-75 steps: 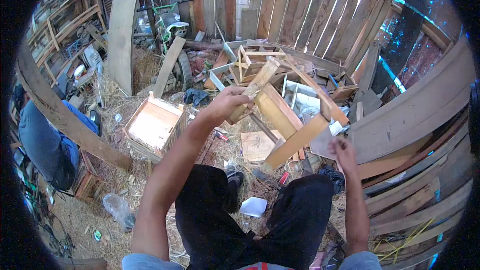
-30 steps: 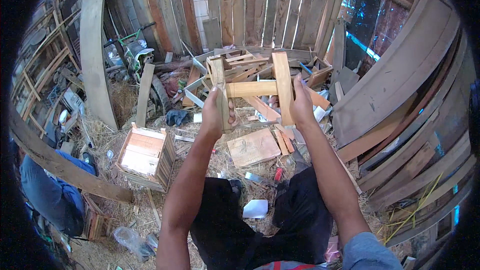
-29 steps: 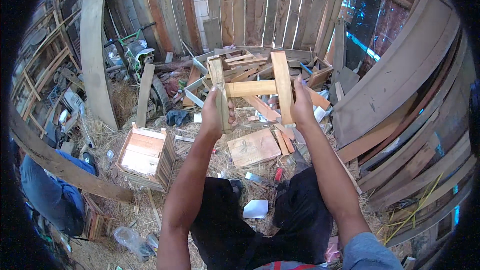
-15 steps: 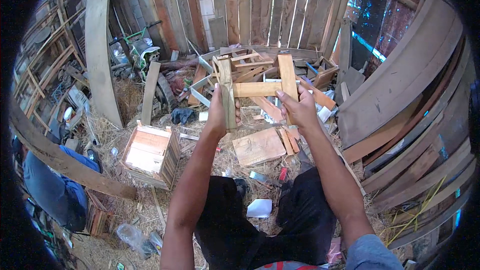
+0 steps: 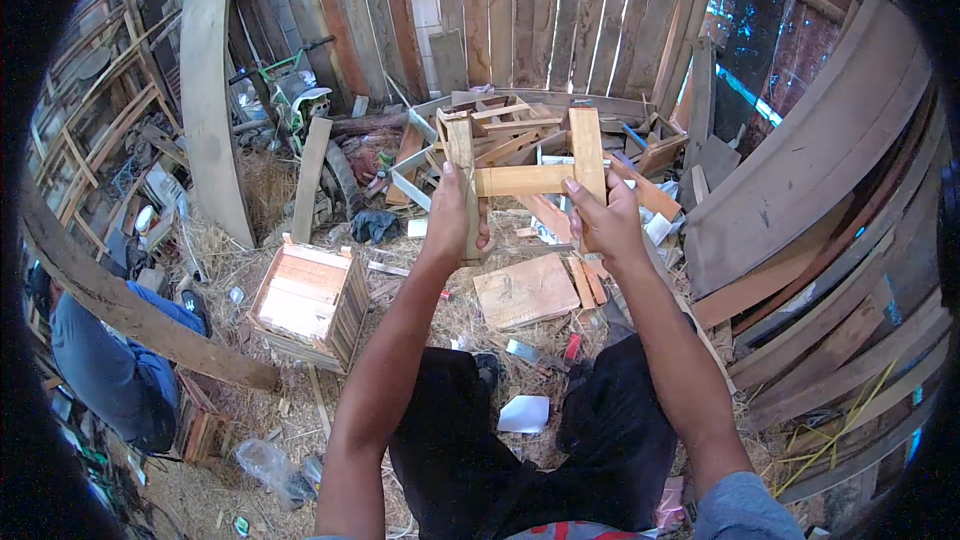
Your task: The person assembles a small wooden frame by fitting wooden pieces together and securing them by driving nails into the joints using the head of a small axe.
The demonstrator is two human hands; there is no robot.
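Observation:
Held up in front of me is an H-shaped wooden frame (image 5: 522, 180): two upright pieces joined by a crossbar. My left hand (image 5: 449, 220) wraps around the lower part of its left upright, fingertips showing on the inner side. On the other side, my right hand (image 5: 610, 220) grips the right upright below the crossbar, its thumb lying near the joint. Beneath the frame, a flat wooden panel (image 5: 525, 290) rests on the straw-strewn ground, with narrow wood strips (image 5: 587, 281) beside it.
A wooden box (image 5: 305, 305) stands at left. Behind the frame lies a heap of scrap wood (image 5: 510, 130). Boards (image 5: 810, 170) lean along the right. Another person's legs in blue trousers (image 5: 110, 365) are at far left. White paper (image 5: 523, 414) lies between my knees.
The view has shifted slightly, so the surroundings sit a little further right. Both hands keep their hold on the wooden frame, which stays nearly in the same position.

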